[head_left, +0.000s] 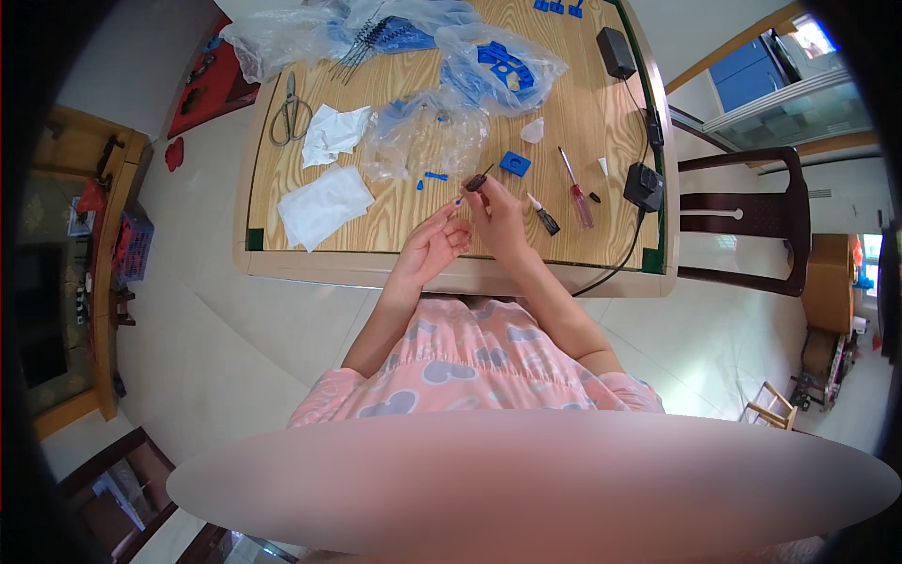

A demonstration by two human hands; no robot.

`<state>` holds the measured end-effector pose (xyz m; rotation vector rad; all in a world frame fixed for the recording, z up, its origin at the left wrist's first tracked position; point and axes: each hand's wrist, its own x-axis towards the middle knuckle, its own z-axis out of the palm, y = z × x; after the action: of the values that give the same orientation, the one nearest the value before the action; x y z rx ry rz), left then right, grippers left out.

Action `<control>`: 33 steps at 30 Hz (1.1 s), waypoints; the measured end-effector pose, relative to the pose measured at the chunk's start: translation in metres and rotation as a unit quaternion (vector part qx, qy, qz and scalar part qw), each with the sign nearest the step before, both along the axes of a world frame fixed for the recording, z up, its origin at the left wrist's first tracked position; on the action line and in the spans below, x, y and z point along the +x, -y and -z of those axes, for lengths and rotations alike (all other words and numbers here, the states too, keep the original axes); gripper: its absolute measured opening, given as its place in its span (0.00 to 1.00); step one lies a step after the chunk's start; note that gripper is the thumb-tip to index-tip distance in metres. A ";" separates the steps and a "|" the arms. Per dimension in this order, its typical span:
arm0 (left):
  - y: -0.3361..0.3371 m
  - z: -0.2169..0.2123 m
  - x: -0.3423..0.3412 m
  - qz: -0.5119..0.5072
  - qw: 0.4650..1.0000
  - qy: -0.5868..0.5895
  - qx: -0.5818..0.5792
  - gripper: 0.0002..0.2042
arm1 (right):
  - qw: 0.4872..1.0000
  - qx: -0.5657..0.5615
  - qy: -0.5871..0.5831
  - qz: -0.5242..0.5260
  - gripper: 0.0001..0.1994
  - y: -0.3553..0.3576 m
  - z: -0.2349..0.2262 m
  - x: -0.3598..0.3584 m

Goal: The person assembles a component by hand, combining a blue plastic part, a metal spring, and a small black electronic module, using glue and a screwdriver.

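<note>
My right hand [499, 218] holds a small dark screwdriver [477, 180] by its handle, tip pointing up and away over the wooden table [395, 202]. My left hand [434, 246] is palm up beside it, fingertips pinching a tiny blue part [458, 201] just below the tool. The two hands touch near the table's front edge. A blue square block [514, 164] lies just beyond my right hand, and small blue pieces [434, 176] lie beyond my left.
A red-handled screwdriver [576, 193], a small dark tool [545, 218], black adapters [645, 185] with a cable, scissors [290, 111], white paper sheets [323, 204] and clear plastic bags [427, 136] holding blue parts lie on the table. A dark wooden chair [752, 216] stands to the right.
</note>
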<state>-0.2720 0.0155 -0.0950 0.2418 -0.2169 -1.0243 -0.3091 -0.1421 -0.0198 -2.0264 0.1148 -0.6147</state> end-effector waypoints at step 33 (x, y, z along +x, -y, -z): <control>0.001 0.002 0.000 -0.005 1.000 -0.018 0.023 0.20 | 0.998 -0.067 -0.007 -0.006 0.06 -0.004 -0.006 -0.008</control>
<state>-0.2722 0.0148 -0.0967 0.2651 -0.1593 -1.0235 -0.3170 -0.1383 -0.0141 -2.1590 0.0719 -0.6159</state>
